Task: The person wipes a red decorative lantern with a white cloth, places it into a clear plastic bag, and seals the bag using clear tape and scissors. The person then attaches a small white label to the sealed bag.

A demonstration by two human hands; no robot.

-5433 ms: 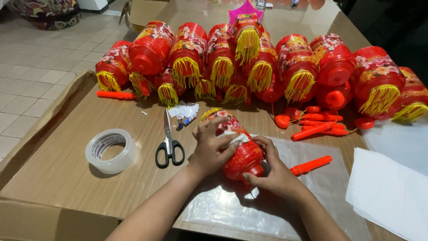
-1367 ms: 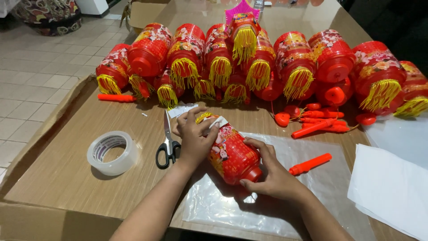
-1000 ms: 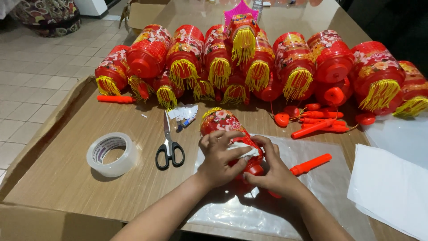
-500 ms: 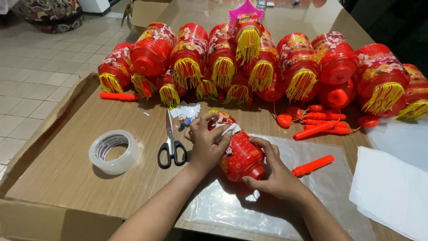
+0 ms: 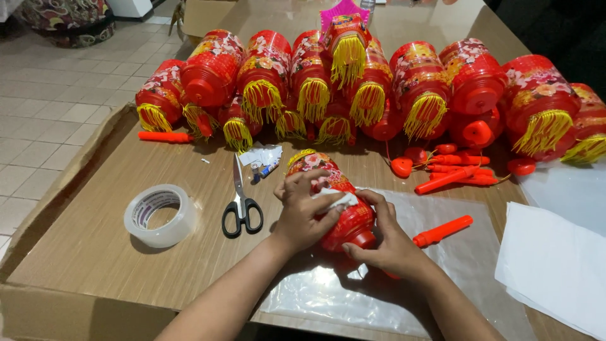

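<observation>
Nearest the camera, on the brown tabletop [image 5: 95, 265], lay a clear plastic sheet [image 5: 328, 297], and over it both hands closed on one red lantern [image 5: 338, 202] lying on its side. All places below are given relative to that lantern.

Left hand [image 5: 303, 211]: grip wrapped over the lantern's top, fingers pressing a small white scrap [image 5: 334, 199] against its body. Right hand [image 5: 385, 237]: grip closed around the lantern's near end, by the red cap. The lantern's yellow fringe pointed away from the camera.

Just right of the lantern lay one orange handle [image 5: 442, 230] on the plastic sheet; farther right, a stack of white sheets [image 5: 555, 265]. Left of the lantern lay black-handled scissors [image 5: 241, 202], and farther left a roll of clear tape [image 5: 161, 215]. Just beyond the scissors sat crumpled paper scraps [image 5: 262, 156].

Beyond the lantern to the right lay a cluster of loose orange handles [image 5: 454, 170] with small red caps. Behind everything stood a dense row of finished-looking lanterns [image 5: 353, 82], red with yellow tassels, spanning the tabletop's far side.

Judged from this arrangement, most lanterns appeared already handled; the one in the hands was under work, not yet set among the row, and the spare handles suggested that some assembly remained.
</observation>
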